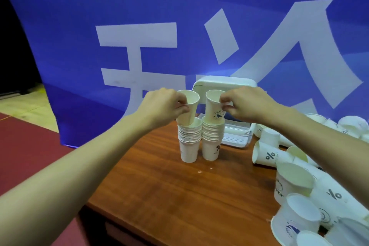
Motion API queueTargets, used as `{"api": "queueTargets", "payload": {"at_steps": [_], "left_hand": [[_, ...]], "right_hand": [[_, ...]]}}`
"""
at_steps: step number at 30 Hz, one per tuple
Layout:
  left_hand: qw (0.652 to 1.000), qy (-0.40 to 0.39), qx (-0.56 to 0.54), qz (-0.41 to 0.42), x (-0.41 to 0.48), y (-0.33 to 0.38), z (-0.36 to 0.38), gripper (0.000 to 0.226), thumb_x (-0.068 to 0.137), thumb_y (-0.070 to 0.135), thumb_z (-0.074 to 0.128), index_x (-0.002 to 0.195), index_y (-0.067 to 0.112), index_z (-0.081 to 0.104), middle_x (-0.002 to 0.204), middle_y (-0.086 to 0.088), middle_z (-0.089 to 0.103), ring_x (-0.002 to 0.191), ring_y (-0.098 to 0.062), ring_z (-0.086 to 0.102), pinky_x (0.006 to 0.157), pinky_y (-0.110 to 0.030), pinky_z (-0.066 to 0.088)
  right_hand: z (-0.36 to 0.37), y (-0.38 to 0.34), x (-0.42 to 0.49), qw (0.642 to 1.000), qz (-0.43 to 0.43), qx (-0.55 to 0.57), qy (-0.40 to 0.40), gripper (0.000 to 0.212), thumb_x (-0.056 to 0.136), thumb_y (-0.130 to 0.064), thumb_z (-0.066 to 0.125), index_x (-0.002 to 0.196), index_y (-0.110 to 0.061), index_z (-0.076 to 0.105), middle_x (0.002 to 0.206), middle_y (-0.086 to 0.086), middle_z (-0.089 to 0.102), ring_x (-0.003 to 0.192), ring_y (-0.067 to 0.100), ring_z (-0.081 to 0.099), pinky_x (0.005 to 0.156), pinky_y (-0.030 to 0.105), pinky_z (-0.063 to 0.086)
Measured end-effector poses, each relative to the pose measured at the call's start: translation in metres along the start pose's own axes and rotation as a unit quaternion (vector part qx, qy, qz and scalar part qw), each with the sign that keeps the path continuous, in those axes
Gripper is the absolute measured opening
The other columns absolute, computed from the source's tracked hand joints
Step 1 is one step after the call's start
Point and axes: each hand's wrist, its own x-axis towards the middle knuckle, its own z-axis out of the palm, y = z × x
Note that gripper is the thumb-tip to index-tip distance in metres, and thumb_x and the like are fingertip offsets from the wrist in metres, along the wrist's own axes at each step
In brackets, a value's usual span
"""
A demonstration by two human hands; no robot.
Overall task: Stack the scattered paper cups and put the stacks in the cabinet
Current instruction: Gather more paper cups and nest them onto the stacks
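- Head view: the background is filled by a blue banner (179,16) with large white characters, hung behind the wooden worktop (169,189).
- A white lidded box (229,86) is seen at the far edge of the worktop, just behind the stacks.
- Loose paper cups (295,179) are scattered over the right side of the worktop, most lying on their sides, some printed with a "%" mark.
- Two upright cup stacks are stood side by side near the middle: the left stack (188,142) and the right stack (211,140), touching or nearly so.
- The left hand (161,108) has its grip pinched on the rim of a tilted cup (188,110), whose base is entering the top of the left stack.
- The right hand (245,104) has its grip pinched on the rim of a printed cup (214,110), partly seated in the right stack.
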Motion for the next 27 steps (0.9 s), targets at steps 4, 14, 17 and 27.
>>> {"api": "queueTargets", "payload": {"at_steps": [4, 14, 17, 27], "left_hand": [[0.999, -0.032, -0.01, 0.01, 0.004, 0.006, 0.01, 0.023, 0.094, 0.045, 0.06, 0.102, 0.027, 0.071, 0.094, 0.006, 0.07, 0.085, -0.019, 0.061, 0.062, -0.029, 0.04], [0.971, -0.222, -0.085, -0.001, 0.003, -0.002, 0.063, 0.028, 0.099, 0.043, 0.05, 0.08, 0.027, 0.063, 0.081, 0.001, 0.065, 0.075, -0.018, 0.059, 0.074, -0.04, 0.053], [0.969, -0.23, -0.087, -0.007, 0.008, -0.003, 0.064, 0.027, 0.1, 0.038, 0.052, 0.078, 0.024, 0.06, 0.076, 0.001, 0.058, 0.069, -0.016, 0.052, 0.069, -0.034, 0.047], [0.977, -0.199, -0.072, -0.004, 0.015, -0.013, 0.081, 0.029, 0.103, 0.03, 0.047, 0.075, 0.026, 0.049, 0.073, 0.006, 0.049, 0.067, -0.011, 0.047, 0.059, -0.022, 0.033]], "right_hand": [[0.012, -0.003, 0.005, 0.998, -0.007, 0.031, -0.055, 0.018, 0.098, -0.035, 0.052, 0.111, -0.031, 0.065, 0.106, -0.006, 0.071, 0.099, 0.024, 0.064, 0.071, 0.033, 0.049], [0.07, -0.012, 0.005, 0.977, -0.011, 0.171, -0.127, 0.039, 0.105, -0.031, 0.046, 0.066, -0.033, 0.042, 0.066, -0.012, 0.047, 0.063, 0.006, 0.046, 0.061, 0.024, 0.033], [0.077, -0.011, 0.009, 0.975, -0.001, 0.182, -0.124, 0.03, 0.106, -0.03, 0.045, 0.076, -0.028, 0.05, 0.068, -0.014, 0.046, 0.067, 0.006, 0.048, 0.062, 0.021, 0.031], [0.09, -0.016, 0.02, 0.975, 0.011, 0.198, -0.104, 0.018, 0.107, -0.03, 0.042, 0.092, -0.028, 0.053, 0.093, -0.001, 0.062, 0.084, 0.015, 0.059, 0.074, 0.028, 0.045]]}}
